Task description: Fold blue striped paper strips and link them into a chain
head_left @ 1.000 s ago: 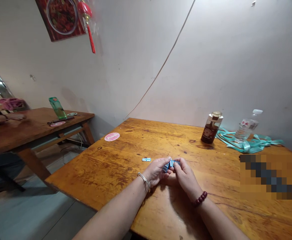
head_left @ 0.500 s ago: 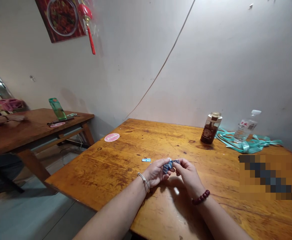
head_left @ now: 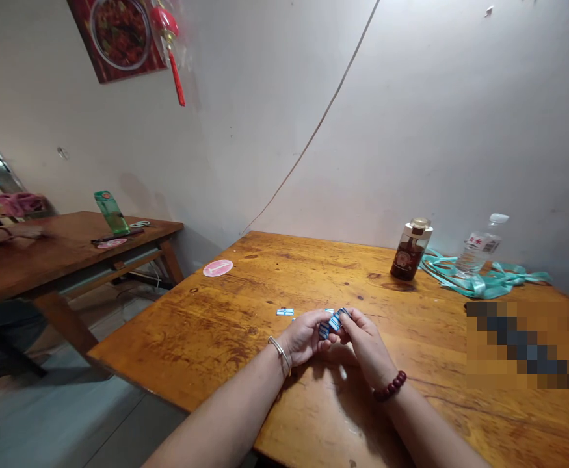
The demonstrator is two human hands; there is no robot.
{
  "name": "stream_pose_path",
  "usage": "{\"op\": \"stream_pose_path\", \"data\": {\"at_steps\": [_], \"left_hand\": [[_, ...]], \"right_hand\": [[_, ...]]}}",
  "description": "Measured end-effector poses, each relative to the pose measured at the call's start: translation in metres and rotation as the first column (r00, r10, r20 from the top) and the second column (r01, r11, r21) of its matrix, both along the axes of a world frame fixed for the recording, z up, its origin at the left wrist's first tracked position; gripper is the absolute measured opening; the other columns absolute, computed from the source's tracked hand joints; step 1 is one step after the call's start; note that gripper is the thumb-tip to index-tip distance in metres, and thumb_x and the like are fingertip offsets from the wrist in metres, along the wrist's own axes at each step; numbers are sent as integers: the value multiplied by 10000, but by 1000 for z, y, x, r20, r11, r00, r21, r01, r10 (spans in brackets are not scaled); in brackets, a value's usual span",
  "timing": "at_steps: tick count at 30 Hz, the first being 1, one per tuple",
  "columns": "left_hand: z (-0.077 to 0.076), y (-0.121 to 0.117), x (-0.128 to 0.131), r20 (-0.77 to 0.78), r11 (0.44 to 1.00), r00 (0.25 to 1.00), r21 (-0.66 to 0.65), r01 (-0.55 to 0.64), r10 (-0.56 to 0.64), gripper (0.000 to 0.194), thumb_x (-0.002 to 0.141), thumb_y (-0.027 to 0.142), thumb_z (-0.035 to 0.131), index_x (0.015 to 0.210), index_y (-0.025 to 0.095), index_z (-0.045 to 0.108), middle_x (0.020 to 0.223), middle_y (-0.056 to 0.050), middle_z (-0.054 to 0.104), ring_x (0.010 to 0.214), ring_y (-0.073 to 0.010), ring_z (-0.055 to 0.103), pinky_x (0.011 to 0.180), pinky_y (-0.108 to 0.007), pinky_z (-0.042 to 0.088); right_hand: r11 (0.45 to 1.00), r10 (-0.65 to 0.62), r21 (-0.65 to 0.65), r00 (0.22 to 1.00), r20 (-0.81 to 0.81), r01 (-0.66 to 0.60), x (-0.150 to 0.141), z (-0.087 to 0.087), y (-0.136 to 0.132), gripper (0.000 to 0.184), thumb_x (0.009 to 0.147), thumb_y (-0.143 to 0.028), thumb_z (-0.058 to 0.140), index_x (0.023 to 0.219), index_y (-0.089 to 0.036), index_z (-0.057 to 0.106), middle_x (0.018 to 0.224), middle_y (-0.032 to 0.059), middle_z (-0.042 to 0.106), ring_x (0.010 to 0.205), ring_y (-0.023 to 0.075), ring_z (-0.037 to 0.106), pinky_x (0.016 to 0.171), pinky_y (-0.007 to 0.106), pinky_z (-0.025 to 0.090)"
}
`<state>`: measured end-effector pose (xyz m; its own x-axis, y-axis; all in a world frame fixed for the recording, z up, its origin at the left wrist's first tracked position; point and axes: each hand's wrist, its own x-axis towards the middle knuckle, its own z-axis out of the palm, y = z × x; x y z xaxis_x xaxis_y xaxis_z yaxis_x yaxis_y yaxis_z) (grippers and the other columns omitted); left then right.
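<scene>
Both my hands meet over the wooden table point(head_left: 206, 318) and pinch a small blue-and-white striped folded piece point(head_left: 331, 323), possibly ribbon or paper. My left hand point(head_left: 305, 337), with a silver bangle, grips its near end. My right hand point(head_left: 365, 343), with a dark red bead bracelet, holds its far side. Much of the piece is hidden by my fingers. A similar small blue-and-white piece point(head_left: 285, 312) lies on the table just beyond my left hand. A tiny white scrap point(head_left: 343, 372) lies below my right hand.
Near the wall stand a brown liquid bottle point(head_left: 411, 257), a plastic water bottle point(head_left: 476, 253) and a tangle of teal ribbon point(head_left: 479, 281). A pink round sticker point(head_left: 218, 268) marks the table. A second table point(head_left: 69, 257) at left bears a green bottle point(head_left: 111, 213) and another person's forearm point(head_left: 6, 236).
My fingers have closed in around the striped piece, and it has turned a little in my grip. My hands have shifted slightly, and the rest of the scene stays the same.
</scene>
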<state>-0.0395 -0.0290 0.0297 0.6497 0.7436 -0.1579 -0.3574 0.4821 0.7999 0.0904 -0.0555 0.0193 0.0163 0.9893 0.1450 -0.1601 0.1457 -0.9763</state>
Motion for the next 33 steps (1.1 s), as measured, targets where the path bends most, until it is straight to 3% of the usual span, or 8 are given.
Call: {"op": "stream_pose_path", "data": {"at_steps": [7,14,20,24,28,33], "left_hand": [[7,-5,-1,-162,969,983,241,-43,84,286,605,297,654,797,111,554,738,-57,602,520,-42,487,510,-163,365],[2,-2,0,-196,955,968,282,-95,155,310,619,375,623,764,119,528,694,-44,594,492,-42,475,488,-166,340],[-3,-1,2,-155,956,976,275,-106,153,226,655,311,611,726,119,517,660,-26,575,492,-33,467,471,-143,335],[-3,1,1,-12,985,992,119,-121,124,207,708,293,560,806,112,536,694,-34,569,528,-41,493,481,-136,371],[0,5,-3,151,992,985,-115,-61,78,286,772,297,455,937,73,522,856,-114,582,684,-113,568,653,-233,456],[-3,7,-3,149,984,978,-125,-130,148,213,722,124,509,929,75,509,894,-121,585,771,-138,585,733,-248,457]], "right_hand": [[999,39,-22,995,-97,-41,5,4,1,245,732,-402,497,658,-169,508,546,-19,474,496,91,407,477,214,330],[998,57,-22,995,-76,-59,4,7,1,284,724,-447,488,661,-171,505,553,-11,502,480,93,418,479,223,345],[1000,13,-12,997,-73,-14,0,8,-2,270,706,-435,520,651,-172,493,538,-28,477,480,84,414,485,215,342],[997,-77,-34,988,-136,73,3,6,0,214,706,-386,535,681,-176,501,559,-32,482,491,78,408,475,205,332],[987,-159,-40,984,-83,156,10,6,4,208,691,-385,543,695,-180,509,553,-38,479,473,78,403,455,207,324],[993,-119,25,990,70,118,11,7,3,222,690,-386,539,671,-169,501,584,-23,487,483,80,406,469,212,341]]}}
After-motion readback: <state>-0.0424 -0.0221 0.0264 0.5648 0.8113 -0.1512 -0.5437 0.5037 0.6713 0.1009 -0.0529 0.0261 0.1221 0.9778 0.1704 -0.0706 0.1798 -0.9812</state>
